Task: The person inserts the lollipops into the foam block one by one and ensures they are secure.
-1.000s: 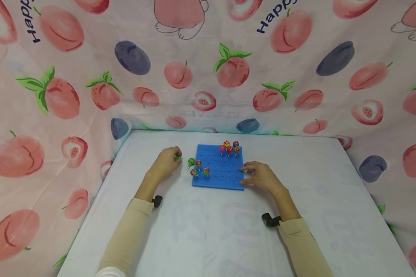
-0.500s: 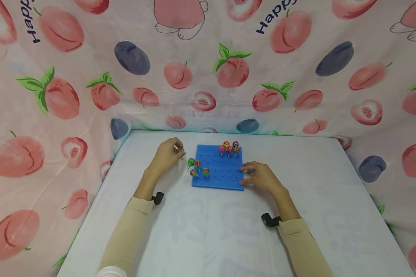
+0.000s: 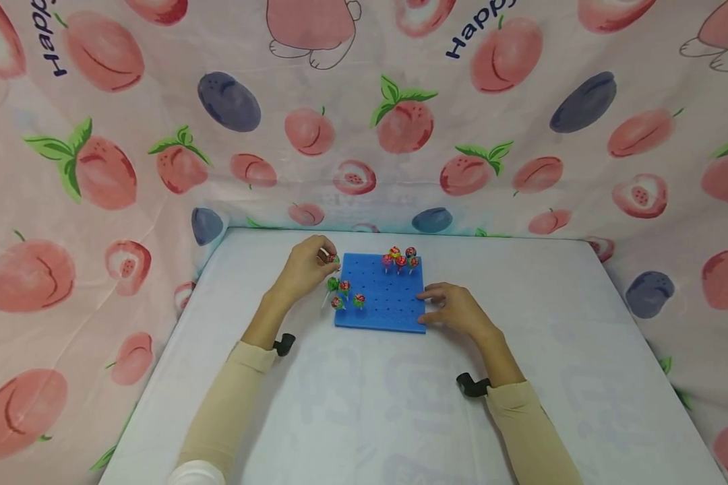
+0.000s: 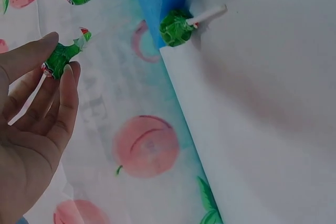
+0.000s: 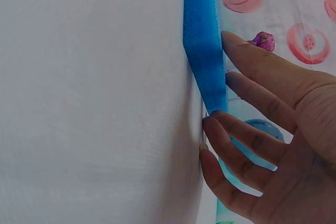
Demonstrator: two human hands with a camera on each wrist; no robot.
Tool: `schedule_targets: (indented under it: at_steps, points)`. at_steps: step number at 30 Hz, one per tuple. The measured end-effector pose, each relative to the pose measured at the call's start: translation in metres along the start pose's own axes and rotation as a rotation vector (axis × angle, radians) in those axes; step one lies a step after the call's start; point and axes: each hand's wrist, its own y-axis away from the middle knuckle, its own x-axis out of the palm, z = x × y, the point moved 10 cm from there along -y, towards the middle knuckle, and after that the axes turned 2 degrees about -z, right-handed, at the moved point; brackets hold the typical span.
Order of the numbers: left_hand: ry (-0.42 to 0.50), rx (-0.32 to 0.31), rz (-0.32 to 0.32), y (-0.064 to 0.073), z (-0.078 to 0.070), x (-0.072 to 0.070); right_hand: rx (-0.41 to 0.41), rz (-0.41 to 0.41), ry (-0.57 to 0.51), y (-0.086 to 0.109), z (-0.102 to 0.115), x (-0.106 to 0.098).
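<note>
My left hand [image 3: 306, 266] pinches a wrapped green and red lollipop [image 4: 62, 60] by its head, between thumb and fingers. It hovers just off the upper left edge of a blue pegboard [image 3: 379, 286]. The held lollipop's stick is only faintly visible in the left wrist view. My right hand [image 3: 455, 310] rests its thumb and fingertips against the board's right edge, fingers loosely bent. Another green lollipop [image 4: 177, 27] lies on the table against the board's left side, white stick pointing away from the board.
Several lollipops [image 3: 400, 261] stand clustered in the board's far right corner. A few more, such as a red and green lollipop [image 3: 359, 300], stand near its left side. White cloth covers the table [image 3: 364, 404]; a fruit-print curtain [image 3: 352, 135] hangs behind.
My left hand has lifted the lollipop off the table and carried it right, toward the board. The right hand stays at the board's edge.
</note>
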Motion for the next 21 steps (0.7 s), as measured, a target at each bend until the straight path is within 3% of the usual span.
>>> schedule_targets:
  at_steps: [7,21]
  points:
    - [0.035,-0.009,0.020,-0.002,-0.004,0.011,0.009,0.002,-0.003,0.000,-0.001,0.001]
    - [-0.012,-0.029,0.058,-0.004,-0.005,0.027,0.009,0.003,0.006,-0.001,-0.002,0.000]
